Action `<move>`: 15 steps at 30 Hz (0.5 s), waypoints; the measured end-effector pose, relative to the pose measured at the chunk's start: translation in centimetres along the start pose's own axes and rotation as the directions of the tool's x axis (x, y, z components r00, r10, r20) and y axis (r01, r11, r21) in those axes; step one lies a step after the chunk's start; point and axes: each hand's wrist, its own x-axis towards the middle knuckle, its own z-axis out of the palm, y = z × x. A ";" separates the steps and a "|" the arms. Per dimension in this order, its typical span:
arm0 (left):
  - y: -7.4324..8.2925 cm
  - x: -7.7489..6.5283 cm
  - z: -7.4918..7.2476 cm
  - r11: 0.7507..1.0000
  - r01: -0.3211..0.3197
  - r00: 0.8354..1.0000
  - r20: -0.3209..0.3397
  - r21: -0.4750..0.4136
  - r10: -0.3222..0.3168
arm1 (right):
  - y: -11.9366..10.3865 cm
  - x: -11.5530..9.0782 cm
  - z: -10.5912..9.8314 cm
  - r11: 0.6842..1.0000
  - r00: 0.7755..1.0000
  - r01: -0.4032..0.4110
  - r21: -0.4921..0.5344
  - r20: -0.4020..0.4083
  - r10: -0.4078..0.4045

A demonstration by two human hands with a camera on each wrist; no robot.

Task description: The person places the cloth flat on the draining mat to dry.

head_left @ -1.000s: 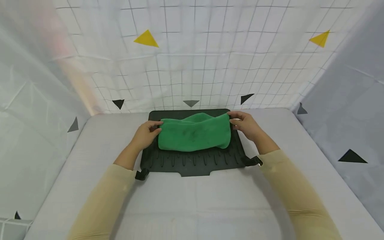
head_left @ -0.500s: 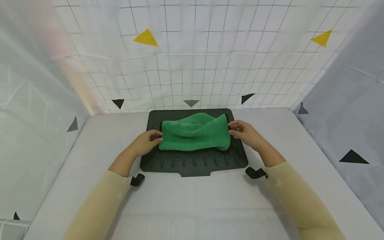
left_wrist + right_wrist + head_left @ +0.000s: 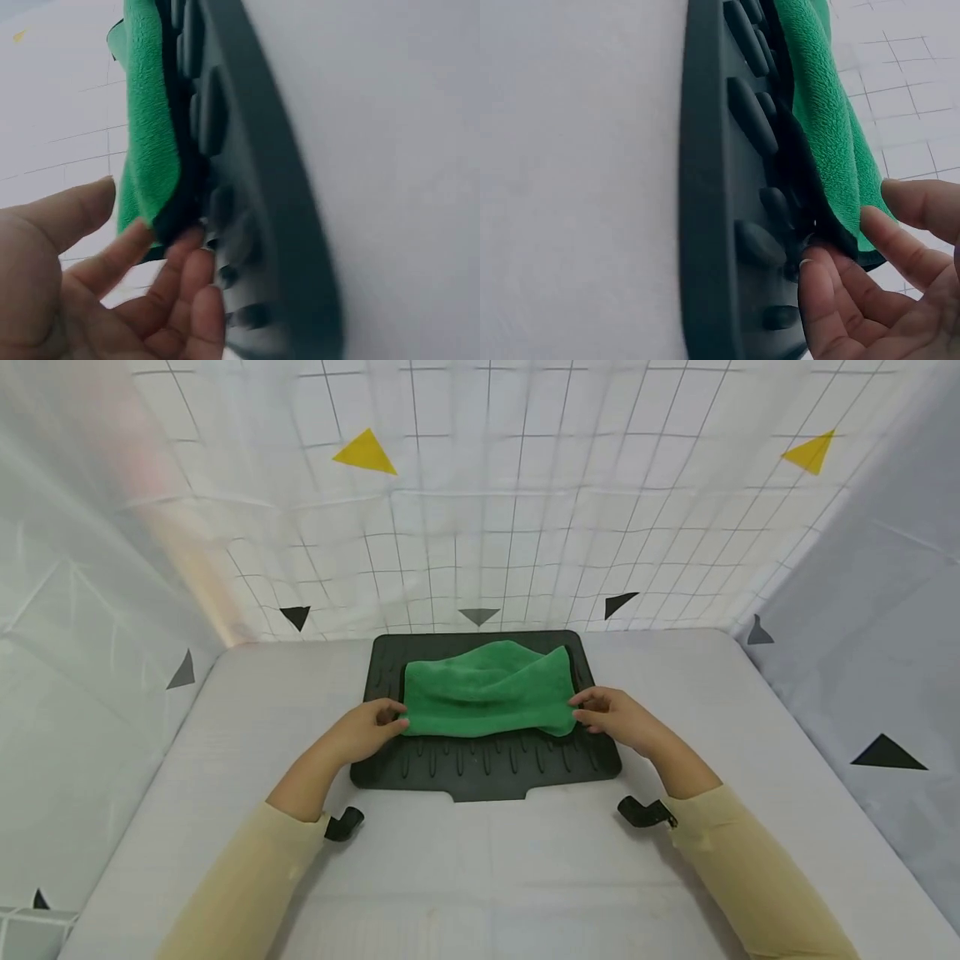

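A folded green towel [image 3: 480,702] with dark edging lies in loose folds on a black ribbed mat [image 3: 487,768]. My left hand [image 3: 363,729] is at the towel's near left corner. In the left wrist view its fingertips touch the towel's dark edge from below, while the thumb stays apart from the cloth. At the near right corner is my right hand [image 3: 618,718]. Its index fingertip touches the towel [image 3: 825,120] in the right wrist view, other fingers reach under the corner, and the thumb is clear of it.
The mat lies on a white-covered table [image 3: 487,860] close to the gridded white back sheet [image 3: 480,527]. Pale sheets stand at both sides. A black wrist camera mount juts from each sleeve, the left mount [image 3: 344,824] and the right mount [image 3: 645,812], near the mat's front corners.
Both hands have let go of the towel's far corners and slid toward me to its near corners. The towel's upper layer has settled into looser folds. The mat stays put.
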 end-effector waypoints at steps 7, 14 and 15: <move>-0.1 -0.1 0.6 0.994 -0.046 0.994 -0.103 -0.095 0.037 | -0.1 -0.1 0.4 0.999 0.997 0.043 -0.023 -0.064 -0.045; 0.0 -0.3 0.9 0.988 -0.107 0.968 -0.240 -0.108 0.078 | -0.6 0.2 0.8 0.999 0.976 0.041 -0.029 -0.215 -0.046; 0.0 -0.4 0.9 0.989 -0.103 0.966 -0.248 -0.106 0.074 | -0.6 0.2 0.8 0.999 0.972 0.042 -0.026 -0.229 -0.047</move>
